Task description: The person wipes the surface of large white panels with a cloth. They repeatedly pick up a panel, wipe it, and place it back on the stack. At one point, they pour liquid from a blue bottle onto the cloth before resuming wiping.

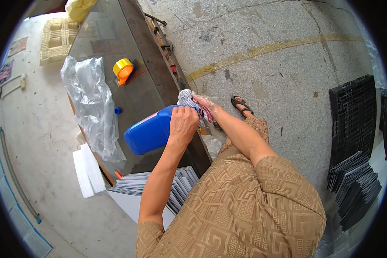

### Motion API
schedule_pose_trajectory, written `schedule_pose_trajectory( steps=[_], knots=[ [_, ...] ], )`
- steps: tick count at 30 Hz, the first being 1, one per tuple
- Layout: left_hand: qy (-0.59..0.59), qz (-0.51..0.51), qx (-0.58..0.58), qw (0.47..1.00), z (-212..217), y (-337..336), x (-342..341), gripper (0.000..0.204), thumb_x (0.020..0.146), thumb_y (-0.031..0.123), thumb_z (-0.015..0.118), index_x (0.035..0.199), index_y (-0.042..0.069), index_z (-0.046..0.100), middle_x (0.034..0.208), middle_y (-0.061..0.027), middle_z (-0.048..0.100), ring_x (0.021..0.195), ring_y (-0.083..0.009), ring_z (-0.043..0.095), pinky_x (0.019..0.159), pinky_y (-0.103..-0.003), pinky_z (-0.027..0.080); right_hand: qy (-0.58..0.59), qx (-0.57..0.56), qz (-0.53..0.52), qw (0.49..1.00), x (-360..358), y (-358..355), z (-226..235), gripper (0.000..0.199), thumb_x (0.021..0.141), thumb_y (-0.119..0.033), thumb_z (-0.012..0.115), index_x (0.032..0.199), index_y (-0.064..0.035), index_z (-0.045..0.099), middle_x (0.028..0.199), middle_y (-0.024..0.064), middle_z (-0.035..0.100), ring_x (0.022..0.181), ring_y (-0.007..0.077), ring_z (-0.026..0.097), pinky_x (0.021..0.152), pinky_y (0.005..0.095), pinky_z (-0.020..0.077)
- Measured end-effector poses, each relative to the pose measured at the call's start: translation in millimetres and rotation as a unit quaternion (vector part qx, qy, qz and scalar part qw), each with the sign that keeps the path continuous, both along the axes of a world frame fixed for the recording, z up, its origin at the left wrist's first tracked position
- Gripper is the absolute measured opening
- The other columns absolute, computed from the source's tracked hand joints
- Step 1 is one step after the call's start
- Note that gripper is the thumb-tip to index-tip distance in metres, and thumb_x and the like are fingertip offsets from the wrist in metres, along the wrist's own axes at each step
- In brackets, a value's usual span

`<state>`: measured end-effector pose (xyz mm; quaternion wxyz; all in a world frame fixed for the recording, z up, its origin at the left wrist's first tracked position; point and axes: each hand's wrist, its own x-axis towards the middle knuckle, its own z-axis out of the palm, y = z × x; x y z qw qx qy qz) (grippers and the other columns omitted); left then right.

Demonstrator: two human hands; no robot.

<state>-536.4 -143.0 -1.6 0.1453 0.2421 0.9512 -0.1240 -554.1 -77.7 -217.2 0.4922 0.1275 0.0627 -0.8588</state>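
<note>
A blue plastic jug point(148, 132) lies tilted on its side at the edge of a dark metal table point(137, 92). My left hand point(182, 124) grips the jug near its neck end. My right hand point(208, 106), in a thin clear glove, holds a crumpled white cloth with red marks point(188, 99) pressed against the jug's mouth end. A small blue cap point(118, 111) lies on the table to the left of the jug.
A crumpled clear plastic bag point(90, 103) and an orange-and-yellow tape dispenser point(123, 70) lie on the table. A stack of flat grey sheets point(159, 182) sits at the near edge. White foam pieces point(88, 170), black pallets point(352, 120) and dark sheets point(354, 185) rest on the concrete floor.
</note>
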Motion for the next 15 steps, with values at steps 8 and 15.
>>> schedule_pose_trajectory(
  steps=[8, 15],
  knots=[
    [0.010, 0.043, 0.044, 0.998, 12, -15, 0, 0.008, 0.079, 0.012, 0.064, 0.081, 0.005, 0.060, 0.078, -0.0115, 0.061, 0.080, -0.0285, 0.061, 0.075, -0.041, 0.046, -0.038, 0.032, 0.067, 0.997, -6, -4, -3, 0.048, 0.103, -0.050, 0.042, 0.118, -0.0091, 0.063, 0.107, 0.0070, 0.069, 0.093, 0.0210, 0.067, 0.085, 0.0358, 0.0549],
    [0.019, 0.089, 0.036, 0.995, 13, -44, -2, 0.020, 0.075, 0.019, 0.075, 0.086, 0.008, 0.063, 0.081, -0.0098, 0.062, 0.083, -0.0281, 0.061, 0.076, -0.041, 0.046, 0.023, 0.068, 0.107, 0.992, -7, 5, 9, 0.047, 0.101, -0.052, 0.045, 0.117, -0.0118, 0.062, 0.102, 0.0070, 0.070, 0.086, 0.0223, 0.068, 0.074, 0.0426, 0.0587]
  ],
)
